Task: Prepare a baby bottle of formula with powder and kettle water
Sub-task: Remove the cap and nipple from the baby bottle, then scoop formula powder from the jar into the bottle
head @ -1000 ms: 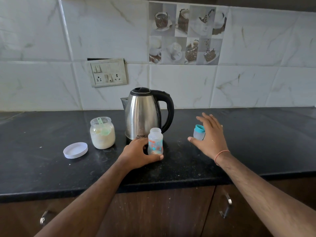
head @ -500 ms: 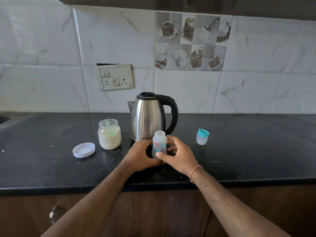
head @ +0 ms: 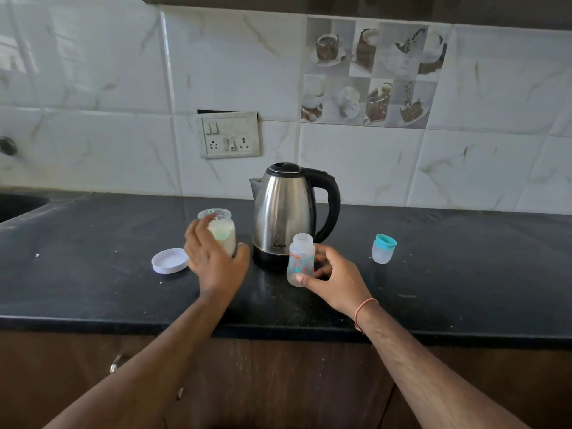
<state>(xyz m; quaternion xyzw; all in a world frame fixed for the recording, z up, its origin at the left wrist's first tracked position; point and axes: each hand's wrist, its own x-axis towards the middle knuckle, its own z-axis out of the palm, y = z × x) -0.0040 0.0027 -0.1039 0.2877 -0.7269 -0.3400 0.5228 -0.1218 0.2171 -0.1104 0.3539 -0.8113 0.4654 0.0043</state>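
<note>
The open baby bottle point(head: 301, 253), clear with a coloured print, stands on the black counter in front of the steel kettle point(head: 284, 212). My right hand point(head: 334, 280) holds the bottle low down, thumb in front and fingers behind. My left hand point(head: 213, 258) curls round the open glass powder jar point(head: 228, 235) left of the kettle, thumb at its right side and fingers up its left side. A green scoop point(head: 220, 233) shows inside the jar. The bottle's teal-ringed cap point(head: 383, 247) stands apart at the right.
The jar's white lid point(head: 169, 260) lies on the counter point(head: 464, 274) just left of my left hand. A sink edge point(head: 15, 205) shows at far left. A switch plate point(head: 230, 134) sits on the tiled wall behind. Cabinet doors run below the counter's front edge.
My left hand has let go of the bottle and moved left onto the powder jar. My right hand set the cap down at the right, then took hold of the bottle.
</note>
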